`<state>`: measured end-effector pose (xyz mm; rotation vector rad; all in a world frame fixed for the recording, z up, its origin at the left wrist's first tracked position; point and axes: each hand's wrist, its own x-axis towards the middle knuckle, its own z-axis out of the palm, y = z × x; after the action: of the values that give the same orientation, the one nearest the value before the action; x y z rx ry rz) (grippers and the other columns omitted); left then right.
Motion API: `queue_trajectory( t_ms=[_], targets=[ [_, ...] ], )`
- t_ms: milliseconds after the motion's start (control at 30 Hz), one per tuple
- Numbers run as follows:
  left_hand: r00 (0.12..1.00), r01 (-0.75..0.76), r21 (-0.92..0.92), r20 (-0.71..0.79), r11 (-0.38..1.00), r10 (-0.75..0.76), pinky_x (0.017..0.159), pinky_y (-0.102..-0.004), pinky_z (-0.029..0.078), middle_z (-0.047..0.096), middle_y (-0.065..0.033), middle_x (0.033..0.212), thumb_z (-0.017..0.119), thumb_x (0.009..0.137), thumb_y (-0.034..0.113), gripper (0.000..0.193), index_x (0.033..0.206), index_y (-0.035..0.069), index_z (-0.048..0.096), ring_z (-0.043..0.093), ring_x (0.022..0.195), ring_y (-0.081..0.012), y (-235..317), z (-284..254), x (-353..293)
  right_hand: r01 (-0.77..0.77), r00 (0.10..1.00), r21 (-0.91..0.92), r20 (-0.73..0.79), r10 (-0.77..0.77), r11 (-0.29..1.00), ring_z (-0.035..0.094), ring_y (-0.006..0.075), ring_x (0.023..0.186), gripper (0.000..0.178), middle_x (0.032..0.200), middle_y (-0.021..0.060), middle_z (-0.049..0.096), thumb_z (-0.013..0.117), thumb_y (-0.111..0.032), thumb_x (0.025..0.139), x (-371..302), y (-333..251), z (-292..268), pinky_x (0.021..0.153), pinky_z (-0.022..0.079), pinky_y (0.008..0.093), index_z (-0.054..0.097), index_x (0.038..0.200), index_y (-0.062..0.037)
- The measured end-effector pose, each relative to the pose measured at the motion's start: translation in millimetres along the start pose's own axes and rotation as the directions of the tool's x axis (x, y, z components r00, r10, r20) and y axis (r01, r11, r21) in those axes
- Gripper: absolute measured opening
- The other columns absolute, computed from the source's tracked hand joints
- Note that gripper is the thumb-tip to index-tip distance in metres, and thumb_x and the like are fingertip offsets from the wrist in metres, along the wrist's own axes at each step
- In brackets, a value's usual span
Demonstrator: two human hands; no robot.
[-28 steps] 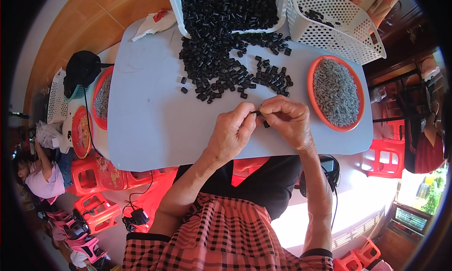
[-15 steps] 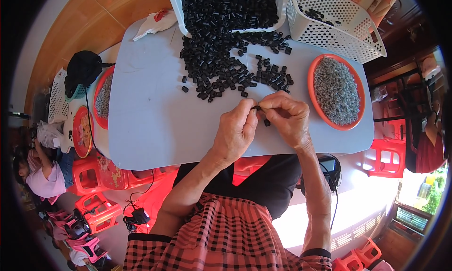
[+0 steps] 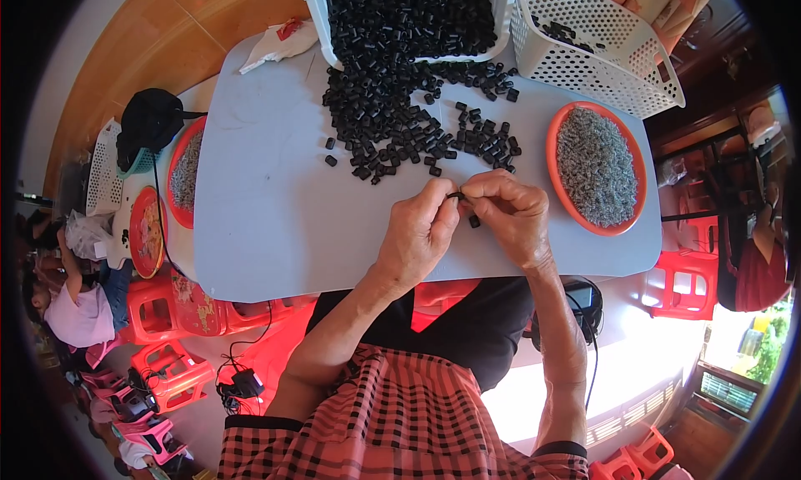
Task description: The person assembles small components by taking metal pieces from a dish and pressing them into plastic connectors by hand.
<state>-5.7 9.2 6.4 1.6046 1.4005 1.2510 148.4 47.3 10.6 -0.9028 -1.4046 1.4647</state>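
Observation:
My left hand (image 3: pixel 417 234) pinches a small black plastic piece (image 3: pixel 455 196) between thumb and forefinger above the near part of the table. Fingertip to fingertip with it, my right hand (image 3: pixel 515 217) is closed in a pinch at the other end of the same piece. Whether the right fingers also hold something tiny is hidden. Just below the right fingers, a loose black piece (image 3: pixel 475 221) lies on the tabletop. Beyond both hands spreads a heap of similar black pieces (image 3: pixel 375 121), spilling from a white bin (image 3: pixel 313 17).
An orange-red bowl (image 3: pixel 554 167) of small grey, spring-like parts stands at the right of the blue-grey table (image 3: pixel 259 188). A white perforated basket (image 3: pixel 576 75) sits far right, a crumpled white bag (image 3: pixel 279 45) far left. Another person (image 3: pixel 79 313) and red stools (image 3: pixel 171 376) are at left.
The view has shifted slightly. Both hands stay together at the small black piece, with only slight finger movement.

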Motion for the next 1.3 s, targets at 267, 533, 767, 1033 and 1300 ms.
queue_trajectory(
  t_ms=[267,533,767,1033,1300],
  targets=[
    [1.0,0.013,0.048,-0.002,0.999,-0.013,0.053,-0.0372,0.047,0.059,-0.0191,0.07,0.054,0.088,0.003,0.009,0.096,0.0,0.051,0.062,0.061,-0.033,2.8,1.1,0.9,0.06,0.997,-0.156,-0.048,-0.069,0.986,0.063,0.0125,0.079,0.021,0.091,0.0068,0.064,0.058,0.014,0.076,-0.7,-1.9,2.9,0.068,0.052,0.0237,0.068,0.09,0.0023],
    [1.0,-0.02,0.038,0.002,0.999,0.02,0.055,-0.0378,0.047,0.06,-0.0205,0.075,0.054,0.088,0.003,0.011,0.098,0.0,0.05,0.062,0.066,-0.0362,0.9,0.4,2.0,0.133,0.987,-0.286,-0.053,-0.154,0.949,0.064,0.0129,0.078,0.019,0.089,0.0077,0.065,0.059,0.013,0.076,-1.2,-3.9,4.6,0.068,0.052,0.0243,0.069,0.089,0.0015],
    [0.999,0.026,0.043,0.022,0.999,-0.027,0.055,-0.0377,0.047,0.06,-0.0203,0.076,0.054,0.088,0.003,0.01,0.097,0.0,0.051,0.062,0.066,-0.0359,4.9,1.6,2.3,0.018,0.996,-0.011,-0.084,-0.019,1.0,0.062,0.0121,0.08,0.019,0.094,0.008,0.063,0.056,0.014,0.079,-1.4,3.8,2.8,0.07,0.05,0.0235,0.067,0.091,0.0045],
    [0.993,-0.102,0.081,-0.047,0.991,0.106,0.053,-0.0304,0.047,0.061,-0.0122,0.071,0.052,0.09,0.004,0.009,0.097,0.001,0.054,0.06,0.056,-0.0209,-2.9,5.7,2.3,0.207,0.97,-0.392,-0.041,-0.241,0.896,0.064,0.013,0.079,0.019,0.091,0.0073,0.064,0.056,0.015,0.078,-2.8,-5.3,7.2,0.069,0.051,0.0241,0.067,0.089,0.0031],
    [1.0,-0.016,-0.022,-0.019,1.0,0.016,0.053,-0.0378,0.047,0.06,-0.0197,0.072,0.055,0.087,0.002,0.008,0.093,0.0,0.05,0.062,0.062,-0.0342,0.3,5.0,4.1,-0.009,0.997,-0.009,-0.079,0.008,1.0,0.065,0.0128,0.081,0.016,0.09,0.0061,0.063,0.056,0.013,0.081,0.2,5.7,2.9,0.071,0.051,0.0232,0.065,0.091,0.0038]
  ],
)
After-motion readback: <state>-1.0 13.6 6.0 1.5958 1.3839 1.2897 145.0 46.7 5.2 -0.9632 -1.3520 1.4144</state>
